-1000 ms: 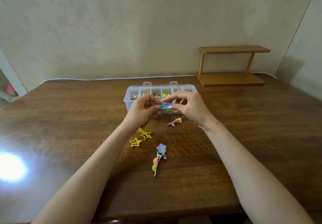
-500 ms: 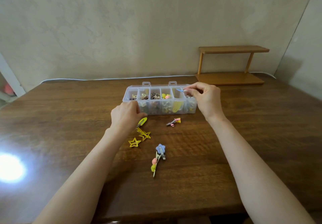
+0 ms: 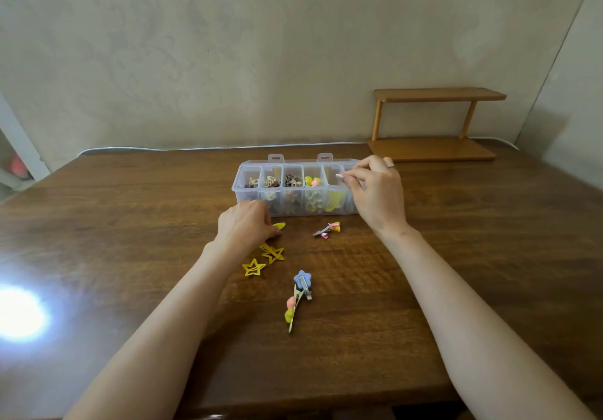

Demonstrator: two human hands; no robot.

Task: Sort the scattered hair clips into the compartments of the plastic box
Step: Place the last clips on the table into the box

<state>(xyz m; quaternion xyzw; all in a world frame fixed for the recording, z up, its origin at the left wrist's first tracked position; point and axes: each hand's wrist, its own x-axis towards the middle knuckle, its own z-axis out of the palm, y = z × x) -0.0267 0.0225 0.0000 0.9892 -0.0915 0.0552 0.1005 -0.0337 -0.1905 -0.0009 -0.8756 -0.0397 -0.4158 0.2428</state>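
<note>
Half a second ago the right hand pinched a blue clip, which is now out of sight. The hand hovers over the right-end compartments of the box, thumb and forefinger together, holding I cannot tell what. The clip is probably sorted. The left hand has dropped to the counter, fingers curled on the yellow clip in front of the box. The star clips still wait.

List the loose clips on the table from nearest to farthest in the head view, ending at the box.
Long clip with pink and yellow beads → blue flower clip → nearer yellow star clip → second yellow star clip → pink-and-yellow clip → clear plastic box.
</note>
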